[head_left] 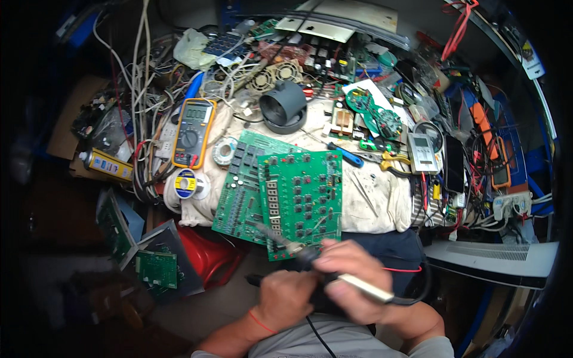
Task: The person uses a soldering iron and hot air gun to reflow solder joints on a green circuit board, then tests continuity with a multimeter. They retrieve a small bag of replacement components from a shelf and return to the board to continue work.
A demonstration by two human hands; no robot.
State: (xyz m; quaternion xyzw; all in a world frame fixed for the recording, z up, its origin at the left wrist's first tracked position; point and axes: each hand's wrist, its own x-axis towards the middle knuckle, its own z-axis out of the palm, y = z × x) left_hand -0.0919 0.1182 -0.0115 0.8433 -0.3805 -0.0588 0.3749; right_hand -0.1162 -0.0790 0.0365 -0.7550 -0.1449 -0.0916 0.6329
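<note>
My right hand [353, 277] is closed round a soldering iron. Its cream handle [369, 288] slants out at the lower right, and its blurred metal barrel [279, 240] points up and left over the lower edge of a green circuit board [322, 209]. This board carries buttons and a column of digit displays, and overlaps a second green board [239, 197]. Close against the right hand, my left hand [287, 298] is curled round a black object [254, 279] whose kind I cannot make out. A thin black cord hangs below the left hand.
A yellow multimeter [194, 132], solder spools [186, 184], and a dark grey round holder [283, 107] stand beyond the boards. Pliers [395, 162], a blue-handled tool [346, 155] and tweezers [364, 192] lie right. Cables and electronic parts crowd the back. A red stool [212, 259] stands lower left.
</note>
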